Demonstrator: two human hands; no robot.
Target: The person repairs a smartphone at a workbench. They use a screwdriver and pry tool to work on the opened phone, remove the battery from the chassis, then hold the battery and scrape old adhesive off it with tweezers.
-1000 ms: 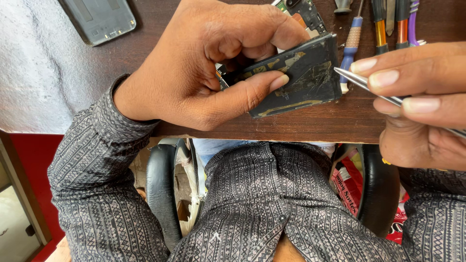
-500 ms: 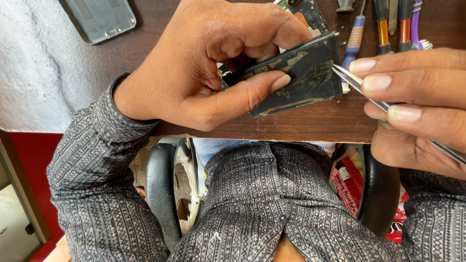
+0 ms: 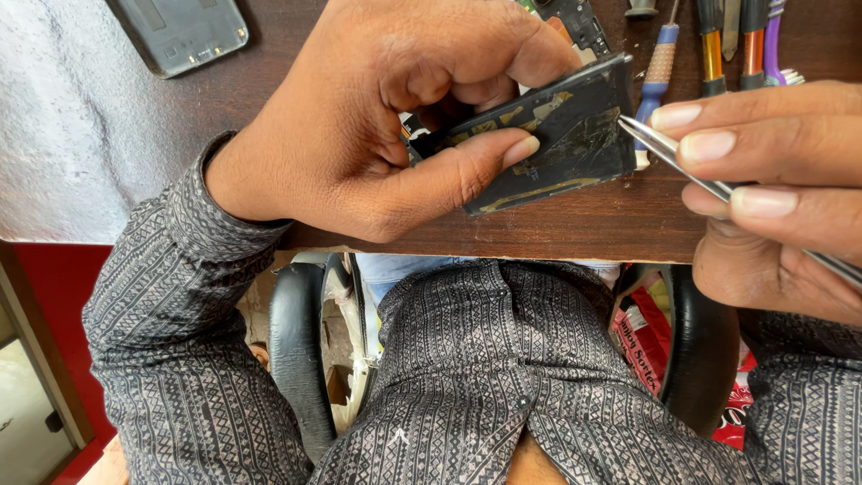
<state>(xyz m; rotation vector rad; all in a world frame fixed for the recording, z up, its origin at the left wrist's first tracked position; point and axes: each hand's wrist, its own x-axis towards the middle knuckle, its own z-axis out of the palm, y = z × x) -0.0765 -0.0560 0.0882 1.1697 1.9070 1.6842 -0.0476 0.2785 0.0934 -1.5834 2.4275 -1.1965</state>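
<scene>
phone panel in left hand | tweezers at its right edge — screwdrivers behind

Bright, even daylight; sharp focus.

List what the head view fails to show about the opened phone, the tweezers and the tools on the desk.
- Opened phone: its far half is hidden under the left hand.
- Tweezers: rear end cut off by the right edge, partly covered by the right hand.
- Screwdrivers: tips cut off by the top edge.
</scene>
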